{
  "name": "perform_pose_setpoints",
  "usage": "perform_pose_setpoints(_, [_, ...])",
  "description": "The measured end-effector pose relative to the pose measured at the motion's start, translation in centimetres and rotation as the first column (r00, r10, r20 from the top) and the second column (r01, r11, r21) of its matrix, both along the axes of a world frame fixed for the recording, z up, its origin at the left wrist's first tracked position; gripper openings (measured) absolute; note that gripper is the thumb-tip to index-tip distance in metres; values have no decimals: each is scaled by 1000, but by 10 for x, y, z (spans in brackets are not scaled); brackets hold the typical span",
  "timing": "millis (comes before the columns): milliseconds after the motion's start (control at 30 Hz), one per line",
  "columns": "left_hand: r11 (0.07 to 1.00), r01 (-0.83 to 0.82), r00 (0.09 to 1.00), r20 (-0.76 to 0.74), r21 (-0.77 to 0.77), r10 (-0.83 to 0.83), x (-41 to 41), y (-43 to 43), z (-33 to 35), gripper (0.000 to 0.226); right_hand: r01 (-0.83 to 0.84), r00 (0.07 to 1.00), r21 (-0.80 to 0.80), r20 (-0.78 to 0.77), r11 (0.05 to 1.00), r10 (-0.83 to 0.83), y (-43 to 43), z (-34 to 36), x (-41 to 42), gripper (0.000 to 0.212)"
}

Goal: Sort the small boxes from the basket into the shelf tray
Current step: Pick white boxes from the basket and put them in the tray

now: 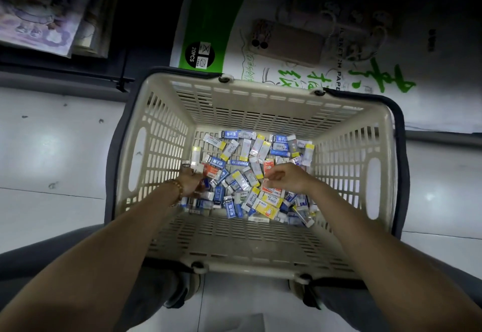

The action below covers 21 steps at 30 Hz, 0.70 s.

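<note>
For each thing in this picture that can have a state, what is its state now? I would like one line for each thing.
Beige slotted plastic basket: upright on the floor, handles folded down.
Small boxes, blue, yellow, orange and white: a loose jumbled pile on the basket bottom.
Left hand: down in the pile at the basket's left side, closed on a few small boxes.
Right hand: over the pile, fingers curled, grip unclear.
Brown phone: lying flat on printed paper behind the basket.

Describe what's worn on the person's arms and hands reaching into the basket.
Both forearms are bare, with no sleeves or gloves in view. The left hand has a gold-coloured beaded bracelet at the wrist. The right hand shows no jewellery.
</note>
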State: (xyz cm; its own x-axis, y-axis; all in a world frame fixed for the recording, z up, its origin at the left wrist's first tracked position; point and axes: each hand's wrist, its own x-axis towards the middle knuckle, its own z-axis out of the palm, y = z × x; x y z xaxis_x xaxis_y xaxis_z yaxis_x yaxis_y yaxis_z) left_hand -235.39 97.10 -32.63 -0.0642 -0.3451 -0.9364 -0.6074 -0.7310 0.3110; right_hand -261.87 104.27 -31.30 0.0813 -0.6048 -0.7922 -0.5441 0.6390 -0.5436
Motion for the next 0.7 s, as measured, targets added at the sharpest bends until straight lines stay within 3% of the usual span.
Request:
perform_pose_setpoints(67, [998,31,999,18,49,-32,0,12,-1,28,-222,970,36,-97,974,224,3,-1,8,56])
perform_pose_setpoints(167, [958,287,957,36,13,-287,-4,28,-4,69,-375,900,69,-214,925,381,12,-4,17,80])
perform_pose_setpoints(233, [925,376,926,-3,-62,-377,-14,37,-6,62,-376,891,75,-244,924,383,17,-6,20,84])
perform_pose_setpoints(367, [923,355,925,-91,-148,-370,-41,51,-7,31,-359,890,14,-298,933,346,27,-7,31,83])
perform_pose_setpoints(567, [846,482,873,43,-229,-486,-52,56,-10,50,-501,781,-67,-466,863,417,40,-14,41,91])
perform_pose_setpoints(633, [850,484,875,86,-211,-477,-53,55,-10,53,-478,792,-105,-480,872,376,39,-15,39,81])
perform_pose_setpoints(700, [839,504,864,132,-206,-486,-53,51,-7,45,-333,864,-176,-451,927,225,35,-16,33,66])
